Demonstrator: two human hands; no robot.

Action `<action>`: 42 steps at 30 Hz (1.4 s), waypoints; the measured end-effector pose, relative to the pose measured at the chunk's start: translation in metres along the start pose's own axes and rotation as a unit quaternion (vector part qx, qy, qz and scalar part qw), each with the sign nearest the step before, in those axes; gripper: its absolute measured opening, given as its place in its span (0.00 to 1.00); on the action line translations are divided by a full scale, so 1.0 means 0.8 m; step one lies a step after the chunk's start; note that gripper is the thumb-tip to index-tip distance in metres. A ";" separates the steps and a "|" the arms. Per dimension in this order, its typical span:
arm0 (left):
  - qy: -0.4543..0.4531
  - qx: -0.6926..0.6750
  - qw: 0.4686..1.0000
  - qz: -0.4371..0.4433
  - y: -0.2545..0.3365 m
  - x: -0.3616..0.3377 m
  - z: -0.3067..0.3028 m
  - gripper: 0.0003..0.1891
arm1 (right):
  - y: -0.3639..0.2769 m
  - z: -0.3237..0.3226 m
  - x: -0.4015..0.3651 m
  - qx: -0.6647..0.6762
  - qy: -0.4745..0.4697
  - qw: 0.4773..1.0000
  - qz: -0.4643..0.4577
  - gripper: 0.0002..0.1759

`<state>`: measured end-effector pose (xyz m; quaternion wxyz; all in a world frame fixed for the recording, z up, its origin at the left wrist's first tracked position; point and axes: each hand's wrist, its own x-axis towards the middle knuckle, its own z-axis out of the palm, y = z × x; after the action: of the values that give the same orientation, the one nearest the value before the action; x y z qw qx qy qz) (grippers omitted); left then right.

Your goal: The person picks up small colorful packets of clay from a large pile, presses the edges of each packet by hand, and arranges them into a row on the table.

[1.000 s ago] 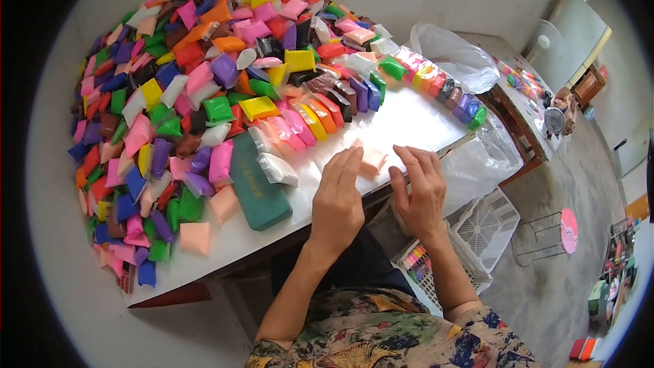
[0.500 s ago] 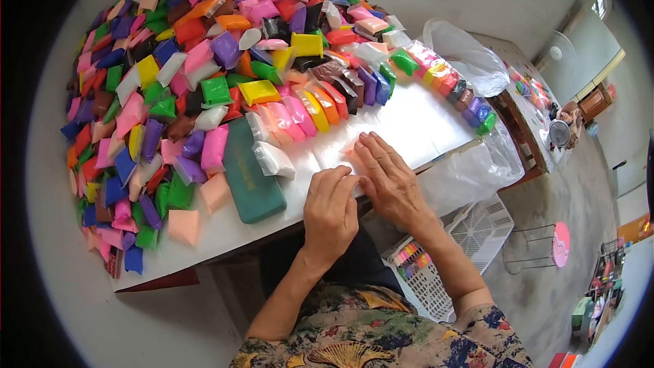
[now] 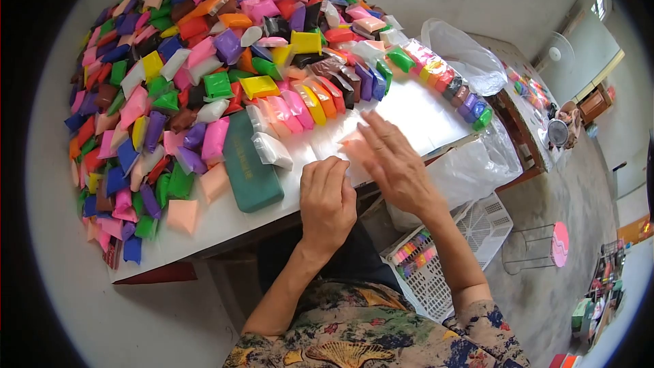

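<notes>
A peach packet (image 3: 355, 143) in a clear wrapper, apparently of soft modelling clay, lies at the table's front edge, partly covered by my hands. My right hand (image 3: 398, 170) is flat over it, with fingers stretched out and slightly apart. Beside it, my left hand (image 3: 328, 197) is closed in a pinch at what looks like the packet's clear near edge; the fingertips hide most of that grip. A white packet (image 3: 272, 150) rests on a green case (image 3: 251, 170) left of my left hand. Behind, a row of upright packets (image 3: 300, 109) runs from white through pink, yellow and orange to purple and green.
A large heap of coloured packets (image 3: 177, 75) covers the table's left and back. Another packet row (image 3: 446, 82) lines the right side, near clear plastic bags (image 3: 470, 170). Below stands a white basket (image 3: 426, 286) holding packets. A pink stool (image 3: 560, 244) is on the floor.
My right hand has lifted and shifted slightly up and right, away from my left hand, its fingers spreading a little. More of the peach packet shows. My left hand stays pinched nearly in place.
</notes>
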<state>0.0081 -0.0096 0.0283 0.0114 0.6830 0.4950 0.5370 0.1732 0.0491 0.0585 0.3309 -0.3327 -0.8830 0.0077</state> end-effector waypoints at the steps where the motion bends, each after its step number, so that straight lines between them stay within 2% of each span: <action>1: -0.003 0.001 1.000 0.000 0.000 0.000 0.000 0.13 | -0.001 0.011 -0.002 -0.008 -0.008 1.000 0.000 0.30; 3: -0.008 0.004 1.000 0.000 -0.001 0.001 0.000 0.14 | -0.008 0.039 -0.010 -0.024 -0.027 0.999 0.000 0.31; 6: -0.017 0.012 1.000 0.000 0.000 0.000 -0.002 0.14 | -0.035 0.051 -0.012 -0.062 -0.001 0.997 0.055 0.32; 7: -0.019 0.011 1.000 -0.001 0.000 0.000 -0.002 0.14 | -0.035 0.049 -0.012 -0.034 0.002 0.998 0.057 0.32; 10: -0.029 0.010 1.000 -0.002 -0.001 -0.002 -0.008 0.16 | -0.035 0.021 -0.013 0.203 0.017 0.972 0.118 0.32; 13: -0.038 0.014 0.999 -0.001 0.002 0.000 -0.012 0.18 | -0.026 0.005 -0.031 0.202 0.074 0.964 0.154 0.29; 17: -0.034 0.037 0.999 -0.005 0.005 0.000 -0.004 0.17 | -0.023 0.011 -0.033 0.042 0.094 0.989 0.103 0.20; 23: -0.024 0.056 0.998 0.002 -0.003 0.001 0.003 0.09 | -0.024 0.029 -0.032 -0.017 0.127 0.989 0.076 0.14; 27: -0.017 0.061 0.998 0.003 -0.003 0.002 0.005 0.07 | -0.027 0.031 -0.035 -0.050 0.145 0.985 0.073 0.13; 39: -0.031 0.078 0.995 0.059 -0.009 -0.001 0.009 0.08 | -0.031 0.042 -0.036 -0.093 0.170 0.979 0.064 0.13; 42: -0.010 0.088 0.992 0.086 -0.011 -0.005 0.012 0.09 | -0.028 0.046 -0.039 -0.093 0.184 0.977 0.055 0.11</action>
<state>0.0097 -0.0027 0.0160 -0.0901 0.7266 0.4800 0.4833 0.1554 0.0208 0.0168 0.4546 -0.4061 -0.7839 -0.1180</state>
